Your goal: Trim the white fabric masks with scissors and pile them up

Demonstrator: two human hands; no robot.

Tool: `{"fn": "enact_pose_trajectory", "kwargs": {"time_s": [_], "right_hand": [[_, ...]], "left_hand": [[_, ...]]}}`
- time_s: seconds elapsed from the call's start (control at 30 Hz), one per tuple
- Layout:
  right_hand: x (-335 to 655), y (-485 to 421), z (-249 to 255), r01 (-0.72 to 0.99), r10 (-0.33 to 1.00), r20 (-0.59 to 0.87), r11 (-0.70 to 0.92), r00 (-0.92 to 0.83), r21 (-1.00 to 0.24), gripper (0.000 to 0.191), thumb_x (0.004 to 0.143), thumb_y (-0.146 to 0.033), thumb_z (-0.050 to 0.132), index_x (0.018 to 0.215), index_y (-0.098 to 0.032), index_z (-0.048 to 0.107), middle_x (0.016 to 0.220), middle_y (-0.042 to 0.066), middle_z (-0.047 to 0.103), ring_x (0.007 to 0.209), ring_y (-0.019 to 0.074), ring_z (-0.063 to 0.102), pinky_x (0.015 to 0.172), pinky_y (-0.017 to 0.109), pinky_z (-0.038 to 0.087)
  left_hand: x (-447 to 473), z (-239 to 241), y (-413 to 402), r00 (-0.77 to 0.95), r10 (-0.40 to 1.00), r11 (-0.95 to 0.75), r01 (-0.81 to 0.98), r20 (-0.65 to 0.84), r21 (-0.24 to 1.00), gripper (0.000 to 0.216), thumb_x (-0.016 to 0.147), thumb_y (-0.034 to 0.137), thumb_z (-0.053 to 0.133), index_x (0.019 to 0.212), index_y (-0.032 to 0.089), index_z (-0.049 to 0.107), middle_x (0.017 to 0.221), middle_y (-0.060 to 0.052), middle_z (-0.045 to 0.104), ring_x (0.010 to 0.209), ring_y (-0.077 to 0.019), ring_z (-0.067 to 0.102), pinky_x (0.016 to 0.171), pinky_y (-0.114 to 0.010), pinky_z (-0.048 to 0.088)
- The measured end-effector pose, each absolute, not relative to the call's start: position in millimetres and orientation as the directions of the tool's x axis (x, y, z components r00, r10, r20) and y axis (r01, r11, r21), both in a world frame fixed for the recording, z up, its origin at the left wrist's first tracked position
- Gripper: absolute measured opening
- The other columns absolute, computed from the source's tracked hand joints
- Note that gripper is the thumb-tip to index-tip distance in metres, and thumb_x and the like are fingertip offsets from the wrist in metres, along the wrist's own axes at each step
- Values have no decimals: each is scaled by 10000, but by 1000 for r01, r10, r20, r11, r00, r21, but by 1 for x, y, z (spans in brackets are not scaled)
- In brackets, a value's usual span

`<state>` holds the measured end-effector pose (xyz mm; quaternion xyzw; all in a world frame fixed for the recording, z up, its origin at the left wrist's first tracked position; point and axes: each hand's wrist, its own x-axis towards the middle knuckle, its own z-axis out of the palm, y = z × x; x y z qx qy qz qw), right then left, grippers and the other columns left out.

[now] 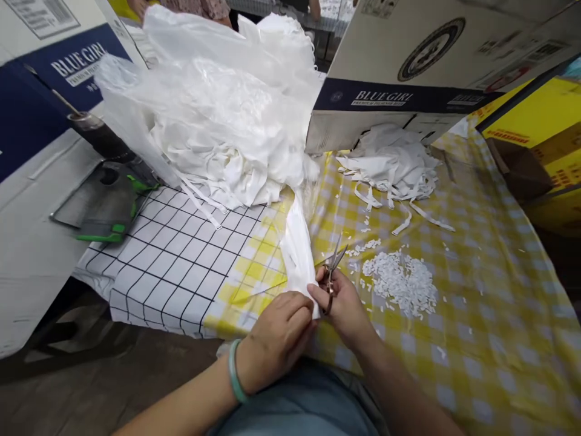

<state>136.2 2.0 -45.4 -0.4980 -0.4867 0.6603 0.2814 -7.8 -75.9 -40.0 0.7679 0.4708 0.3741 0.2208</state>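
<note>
At the table's front edge my left hand, with a green bangle on the wrist, is closed on the end of a white fabric piece. That piece stretches back to a big heap of white strapped garments, partly covered by a clear plastic bag. My right hand holds small scissors, blades pointing away and slightly apart, while its thumb touches the fabric beside my left hand. To the right lies a pile of small white clippings. Farther back is a smaller heap of white garments with loose straps.
A Blue Girl carton stands behind the smaller heap, and another carton is at left. A grey-green power tool rests by the left carton. Yellow boxes stand at right. The table wears a checked cloth. People stand beyond.
</note>
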Motion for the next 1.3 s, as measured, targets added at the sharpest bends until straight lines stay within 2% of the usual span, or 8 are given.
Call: {"fn": "enact_pose_trajectory", "kwargs": {"time_s": [0.17, 0.3, 0.4, 0.53, 0.7, 0.9, 1.07, 1.3], "right_hand": [[152, -27, -40, 149, 873, -332, -297, -359, -943, 271, 754, -316, 670, 832, -235, 423, 664, -70, 407, 520, 82, 349, 475, 204, 304], [167, -57, -9, 245, 731, -322, -215, -601, -945, 205, 720, -168, 640, 770, -228, 450, 677, -51, 435, 544, 85, 367, 497, 217, 314], [183, -65, 9, 262, 600, -336, -211, -726, -942, 184, 706, -126, 615, 720, -225, 460, 670, -38, 471, 562, 91, 390, 507, 220, 316], [198, -46, -3, 241, 778, -345, -252, -525, -937, 209, 736, -305, 672, 739, -237, 474, 616, -45, 461, 494, 91, 380, 441, 213, 315], [184, -7, -48, 426, 949, -189, -66, -253, -902, 242, 769, -378, 675, 878, -228, 519, 802, 9, 610, 704, 163, 572, 670, 297, 492], [165, -5, -53, 600, 968, 202, 249, -146, -761, 202, 829, -336, 673, 966, -230, 568, 1003, 61, 622, 987, 230, 584, 926, 393, 455], [141, -10, -48, 559, 936, 169, 323, -309, -764, 231, 795, -290, 712, 960, -238, 559, 1014, 56, 632, 994, 239, 582, 895, 382, 462], [126, -1, -50, 597, 921, 156, 354, -357, -720, 156, 768, -117, 572, 875, -227, 541, 900, 52, 615, 921, 241, 567, 839, 376, 460]], "left_hand": [[-45, -40, -17, 84, 913, -353, 656, 400, 667, 269, 866, 48, 455, 1068, 186, 566, 1243, -139, 584, 1208, -251, 532, 1028, -451, 460], [-65, -38, 53, 385, 872, -487, 750, 303, 447, 440, 757, -17, 495, 1128, 182, 621, 1456, -125, 462, 1466, -342, 252, 1162, -600, 277], [-81, -17, 58, 540, 799, -596, 655, 264, 464, 216, 858, 84, 470, 960, 163, 643, 1170, -132, 650, 1247, -295, 537, 1056, -500, 438], [-115, 12, 16, 304, 892, -438, 769, 336, 467, 192, 894, 185, 431, 1000, 192, 591, 872, -50, 651, 771, -181, 609, 696, -310, 510], [-135, -21, -16, 224, 974, -224, 931, 34, 289, 246, 763, 123, 471, 934, 190, 634, 921, -100, 667, 847, -262, 619, 716, -378, 505], [-127, -35, -42, 203, 964, -248, 917, 170, 314, 327, 809, 90, 448, 1084, 179, 601, 1151, -147, 601, 1091, -306, 537, 921, -485, 470], [-131, -33, -48, 135, 961, -224, 892, 241, 392, 202, 845, 139, 467, 1009, 160, 583, 1087, -139, 603, 1064, -282, 554, 939, -445, 463], [-152, -49, -48, -65, 998, 60, 868, -7, 492, 197, 862, 282, 510, 998, 179, 608, 905, -72, 653, 842, -231, 609, 758, -350, 496]]}}
